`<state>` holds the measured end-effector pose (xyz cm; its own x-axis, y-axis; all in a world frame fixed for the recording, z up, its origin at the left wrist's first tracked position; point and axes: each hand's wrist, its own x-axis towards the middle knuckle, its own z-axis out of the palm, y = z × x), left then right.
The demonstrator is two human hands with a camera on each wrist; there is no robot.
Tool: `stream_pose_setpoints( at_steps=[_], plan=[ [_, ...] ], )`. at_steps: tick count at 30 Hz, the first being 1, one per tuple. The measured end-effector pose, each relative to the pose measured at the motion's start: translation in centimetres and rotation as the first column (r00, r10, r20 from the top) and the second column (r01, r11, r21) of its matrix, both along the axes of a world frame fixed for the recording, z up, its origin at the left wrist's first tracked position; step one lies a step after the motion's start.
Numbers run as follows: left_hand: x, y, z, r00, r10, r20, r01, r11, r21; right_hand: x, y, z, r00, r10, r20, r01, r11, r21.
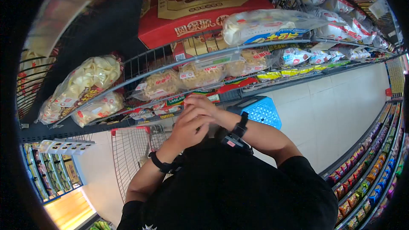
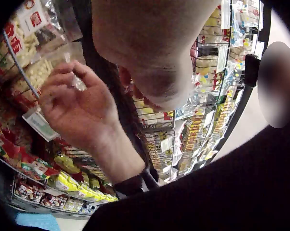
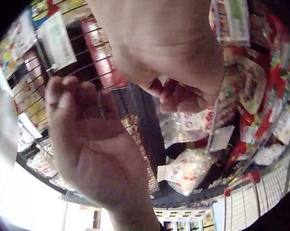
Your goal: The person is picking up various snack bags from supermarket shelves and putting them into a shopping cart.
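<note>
Both hands are raised together in front of the chest, overlapping in the head view. My left hand (image 1: 189, 125) has its fingers loosely bent; the right wrist view shows its palm (image 3: 96, 149) with nothing in it. My right hand (image 1: 203, 104) lies just beyond it, with fingers loosely curled in the left wrist view (image 2: 80, 103). A small shiny patch shows between its thumb and fingers, and I cannot tell whether it is held. Behind the hands, bags of tan snacks (image 1: 202, 76) sit in a wire shelf basket (image 1: 145, 74).
On the upper shelf stand a red gift box (image 1: 157, 30) and a large clear bag (image 1: 243, 25). Bagged cream-coloured snacks (image 1: 91, 76) are at left. Below are a shopping cart (image 1: 130, 149) and a blue step stool (image 1: 262, 110). Snack racks (image 1: 366, 174) line the right side.
</note>
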<state>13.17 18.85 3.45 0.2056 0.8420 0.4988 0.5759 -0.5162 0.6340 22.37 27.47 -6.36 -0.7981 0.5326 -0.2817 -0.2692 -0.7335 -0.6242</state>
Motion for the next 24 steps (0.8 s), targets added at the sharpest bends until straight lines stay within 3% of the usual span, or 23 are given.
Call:
stream_pose_setpoints(
  at_steps=[1,2,3,4,7,10,12,14,16,18,20,22,24],
  plan=[
    [1.1,0.1,-0.1,0.997,-0.078,-0.013,0.076,0.994,-0.082,-0.6,0.1,-2.3,0.979,-0.084,0.186,0.012,0.934,0.358],
    [2.2,0.3,-0.3,0.988,-0.153,-0.018,0.148,0.975,-0.163,-1.2,0.3,-4.7,0.980,-0.069,0.187,0.001,0.940,0.341],
    [3.1,0.4,-0.9,0.975,-0.223,0.007,0.219,0.953,-0.209,-1.9,0.3,-6.9,0.976,0.024,0.218,-0.022,1.000,-0.010],
    [4.1,0.4,-1.4,0.978,-0.207,0.010,0.204,0.952,-0.229,-2.5,-0.2,-8.5,0.968,0.125,0.219,-0.039,0.932,-0.361],
    [5.9,0.1,-3.1,0.941,-0.339,0.007,0.323,0.888,-0.326,-3.8,-1.4,-12.3,0.980,0.123,0.157,-0.037,0.885,-0.463],
    [6.1,-0.4,-5.2,0.967,-0.250,0.044,0.247,0.888,-0.389,-5.2,-1.8,-15.4,0.981,0.068,0.183,0.044,0.836,-0.547],
    [5.3,-0.9,-5.8,0.982,-0.157,0.104,0.188,0.864,-0.467,-5.4,-2.0,-18.0,0.985,0.005,0.175,0.113,0.747,-0.655],
    [4.4,-1.4,-7.3,0.985,0.031,0.171,0.072,0.824,-0.561,-5.8,-2.3,-20.0,0.970,0.032,0.241,0.142,0.731,-0.667],
    [3.5,-1.9,-7.9,0.984,0.101,0.150,-0.009,0.857,-0.516,-6.5,-2.3,-20.6,0.956,0.011,0.292,0.196,0.719,-0.667],
    [2.6,-2.6,-8.1,0.977,0.107,0.186,-0.020,0.909,-0.417,-7.7,-2.6,-21.9,0.944,-0.046,0.327,0.264,0.698,-0.666],
    [1.3,-3.6,-7.5,0.960,0.146,0.240,-0.021,0.889,-0.457,-8.4,-2.7,-21.7,0.927,-0.103,0.360,0.341,0.631,-0.697],
    [-0.1,-4.9,-6.5,0.933,0.108,0.344,0.059,0.896,-0.439,-9.2,-2.7,-23.2,0.924,-0.094,0.372,0.333,0.678,-0.655],
    [-1.8,-6.5,-5.5,0.933,0.124,0.338,0.031,0.907,-0.419,-10.1,-3.1,-23.9,0.881,-0.120,0.457,0.415,0.659,-0.627]
  ],
)
